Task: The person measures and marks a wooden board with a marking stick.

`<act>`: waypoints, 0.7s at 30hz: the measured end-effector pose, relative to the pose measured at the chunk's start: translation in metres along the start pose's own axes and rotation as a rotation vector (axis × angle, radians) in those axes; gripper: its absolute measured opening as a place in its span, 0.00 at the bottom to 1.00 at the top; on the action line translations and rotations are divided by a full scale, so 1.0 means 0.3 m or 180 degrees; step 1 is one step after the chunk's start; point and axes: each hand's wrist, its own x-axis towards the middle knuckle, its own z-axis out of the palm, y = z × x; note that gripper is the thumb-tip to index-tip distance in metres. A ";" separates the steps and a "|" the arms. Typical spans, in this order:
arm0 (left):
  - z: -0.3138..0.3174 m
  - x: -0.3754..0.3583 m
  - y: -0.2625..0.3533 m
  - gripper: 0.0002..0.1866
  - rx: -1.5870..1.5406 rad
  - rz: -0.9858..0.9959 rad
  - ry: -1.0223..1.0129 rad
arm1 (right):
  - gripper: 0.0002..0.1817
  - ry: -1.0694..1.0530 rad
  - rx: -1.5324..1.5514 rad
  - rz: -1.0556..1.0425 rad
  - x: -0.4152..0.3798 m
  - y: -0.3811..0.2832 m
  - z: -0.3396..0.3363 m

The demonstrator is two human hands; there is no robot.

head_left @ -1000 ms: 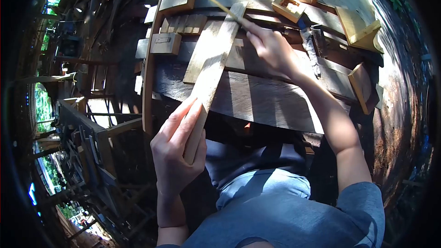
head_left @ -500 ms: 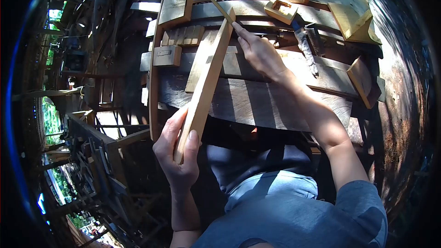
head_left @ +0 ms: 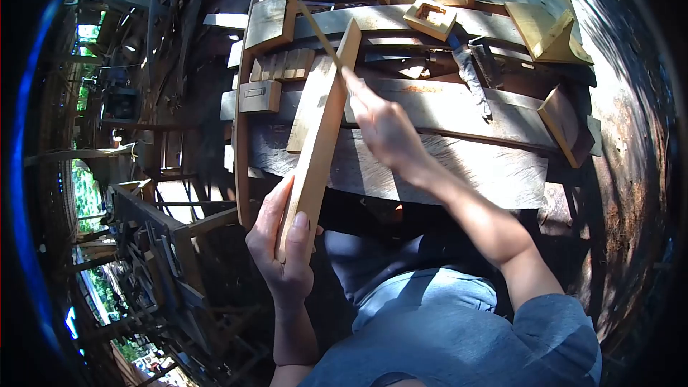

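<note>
My left hand [head_left: 284, 240] is wrapped round the near end of a long pale wooden bar [head_left: 320, 145], which slants up and away across the bench. My right hand [head_left: 383, 125] has its fingers closed on a thin wooden stick [head_left: 317, 30]. The stick crosses the bar's upper part and points toward the upper left. Beneath the bar lies a flat board [head_left: 304, 116]. Left of the bar's far end are a larger wooden block [head_left: 269, 23] and a small block with a slot [head_left: 259, 97].
The plank bench [head_left: 444, 165] carries a hollowed wooden box [head_left: 430, 18], a tool with a wrapped handle [head_left: 471, 80], a yellowish angled wooden piece [head_left: 548, 32] and a curved upright board [head_left: 562, 127]. At lower left stands a wooden frame [head_left: 150, 209] with scraps.
My right hand has moved down and to the left with the stick, which now crosses the bar lower down. My left hand and the near end of the bar have shifted slightly.
</note>
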 end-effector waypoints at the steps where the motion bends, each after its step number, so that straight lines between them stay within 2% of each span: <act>1: 0.002 -0.004 0.007 0.27 -0.0068 -0.0079 -0.0037 | 0.26 -0.0048 0.0145 0.0147 -0.067 -0.051 0.005; 3: 0.001 -0.010 0.023 0.26 -0.0137 -0.0220 -0.0166 | 0.26 -0.0084 0.0310 0.0379 -0.112 -0.093 0.001; 5: 0.003 -0.010 0.014 0.26 -0.0152 -0.0254 -0.0168 | 0.26 0.0003 0.0333 0.0312 -0.077 -0.071 -0.001; 6: 0.002 -0.009 0.012 0.26 -0.0196 -0.0231 -0.0117 | 0.25 0.0551 0.0052 -0.0638 -0.016 0.044 0.046; 8: -0.006 -0.008 0.014 0.26 -0.0188 -0.0183 -0.0105 | 0.25 -0.0450 0.0028 0.0778 0.076 0.021 -0.004; 11: -0.012 0.008 0.019 0.26 -0.0302 -0.0182 -0.0181 | 0.26 -0.0161 0.0077 0.0350 0.032 -0.019 0.007; 12: -0.010 0.006 0.015 0.26 -0.0279 -0.0143 -0.0161 | 0.25 0.0035 0.0201 0.0577 -0.024 -0.055 0.022; 14: -0.005 0.004 0.007 0.26 -0.0241 -0.0174 -0.0172 | 0.26 0.0050 0.0499 0.0393 -0.107 -0.095 0.025; 15: 0.000 0.001 0.011 0.26 -0.0244 -0.0193 -0.0146 | 0.25 -0.0021 0.0629 0.0511 -0.100 -0.089 0.008; 16: 0.003 -0.007 0.012 0.26 -0.0248 -0.0211 -0.0113 | 0.25 0.0248 0.0540 0.0077 -0.063 -0.039 0.026; 18: -0.002 -0.005 0.007 0.26 -0.0284 -0.0205 -0.0125 | 0.23 0.0064 0.0742 0.0511 0.034 -0.009 0.010; 19: -0.010 0.001 0.008 0.26 -0.0318 -0.0180 -0.0167 | 0.23 0.0083 0.0185 -0.0298 0.059 0.017 0.023; 20: -0.016 0.008 0.011 0.26 -0.0354 -0.0134 -0.0201 | 0.23 0.0081 0.0183 -0.0335 0.046 0.026 0.034; 21: -0.018 0.010 0.010 0.27 -0.0386 -0.0149 -0.0208 | 0.23 0.0171 0.0322 -0.0085 0.023 -0.010 0.038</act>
